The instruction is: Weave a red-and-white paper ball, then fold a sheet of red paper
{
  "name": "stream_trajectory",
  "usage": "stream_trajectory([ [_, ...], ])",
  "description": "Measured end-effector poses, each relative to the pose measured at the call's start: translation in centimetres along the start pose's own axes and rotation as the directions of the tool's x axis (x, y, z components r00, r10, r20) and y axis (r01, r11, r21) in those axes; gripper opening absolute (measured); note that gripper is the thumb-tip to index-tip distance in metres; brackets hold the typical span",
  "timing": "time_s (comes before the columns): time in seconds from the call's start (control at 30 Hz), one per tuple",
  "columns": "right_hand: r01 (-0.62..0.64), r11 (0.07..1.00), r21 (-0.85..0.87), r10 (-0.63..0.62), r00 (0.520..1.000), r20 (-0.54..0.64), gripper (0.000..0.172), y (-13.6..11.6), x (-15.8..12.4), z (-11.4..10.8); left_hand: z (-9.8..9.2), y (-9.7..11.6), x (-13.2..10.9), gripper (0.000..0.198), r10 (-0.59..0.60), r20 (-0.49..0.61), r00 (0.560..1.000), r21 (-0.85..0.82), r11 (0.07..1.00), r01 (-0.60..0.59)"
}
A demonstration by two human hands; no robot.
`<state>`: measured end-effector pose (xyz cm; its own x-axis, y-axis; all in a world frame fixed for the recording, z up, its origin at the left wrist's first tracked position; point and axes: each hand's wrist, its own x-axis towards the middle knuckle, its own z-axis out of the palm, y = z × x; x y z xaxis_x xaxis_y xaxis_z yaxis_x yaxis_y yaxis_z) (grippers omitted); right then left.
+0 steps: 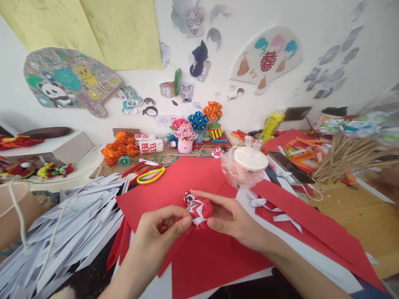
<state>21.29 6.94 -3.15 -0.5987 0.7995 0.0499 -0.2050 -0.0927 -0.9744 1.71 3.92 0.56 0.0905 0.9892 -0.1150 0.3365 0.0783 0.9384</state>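
A small folded ball of red and white paper [198,206] is held over red paper sheets [174,182] in the middle of the view. My right hand [232,218] grips it from the right, index finger over its top and thumb under it. My left hand [158,232] pinches at its lower left edge, fingers closed, with a bit of red paper at the fingertips.
A heap of white paper strips [68,224] and a white cable [46,245] lie at left. A plastic cup with a white lid [247,164] stands just beyond the hands. Paper flowers in pots [199,124], a yellow loop [151,176], wooden sticks [346,160] and a phone [288,166] crowd the back.
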Motion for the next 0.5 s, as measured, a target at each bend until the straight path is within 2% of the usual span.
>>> stream_trajectory([
  [0.17, 0.001, 1.0, -0.011, -0.001, 1.0, 0.011, 0.058, -0.09, 0.0, -0.02, 0.16, -0.09, 0.04, 0.024, 0.003, -0.065, 0.998, 0.003, 1.0, -0.003],
  [0.33, 0.009, 1.0, 0.0, -0.009, 1.0, 0.021, 0.056, -0.1, -0.09, 0.06, 0.24, -0.43, 0.15, 0.027, -0.025, -0.047, 0.999, 0.004, 1.0, 0.025],
  [0.5, 0.014, 1.0, -0.005, -0.014, 1.0, 0.018, 0.054, -0.16, -0.2, 0.03, 0.63, -0.63, -0.07, 0.022, 0.038, -0.091, 0.995, -0.017, 0.999, -0.04],
])
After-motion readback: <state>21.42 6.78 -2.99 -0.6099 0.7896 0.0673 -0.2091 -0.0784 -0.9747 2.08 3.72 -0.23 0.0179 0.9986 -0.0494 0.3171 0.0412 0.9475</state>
